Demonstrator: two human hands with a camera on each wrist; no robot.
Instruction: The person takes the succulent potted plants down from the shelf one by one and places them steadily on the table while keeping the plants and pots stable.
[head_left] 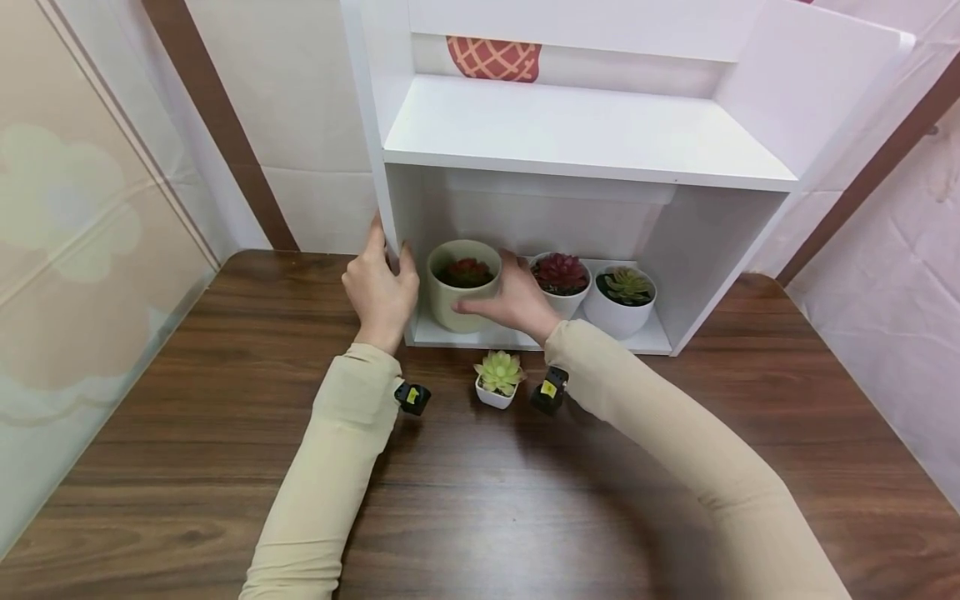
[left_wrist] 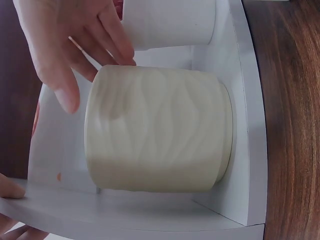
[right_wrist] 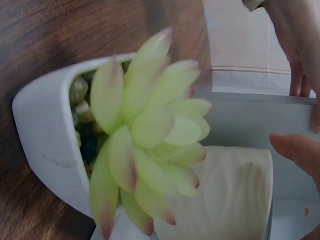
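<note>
My left hand (head_left: pixel 381 293) grips the front edge of the white shelf's left side panel (head_left: pixel 399 242), thumb on one face and fingers on the other. A cream pot (left_wrist: pixel 160 130) with a wavy surface stands upright on the bottom board, holding a reddish succulent (head_left: pixel 467 272). Around its right side and rim my right hand (head_left: pixel 517 300) is spread, fingers behind and thumb in front. The left wrist view shows that thumb (left_wrist: pixel 67 97) apart from the pot; whether the fingertips touch the rim I cannot tell.
Right of the cream pot stand a white pot with a dark red succulent (head_left: pixel 561 273) and a white pot with a green one (head_left: pixel 627 287). A small light-green succulent (head_left: pixel 498 372) in a white pot sits on the wooden table (head_left: pixel 480 508) before the shelf, between my forearms.
</note>
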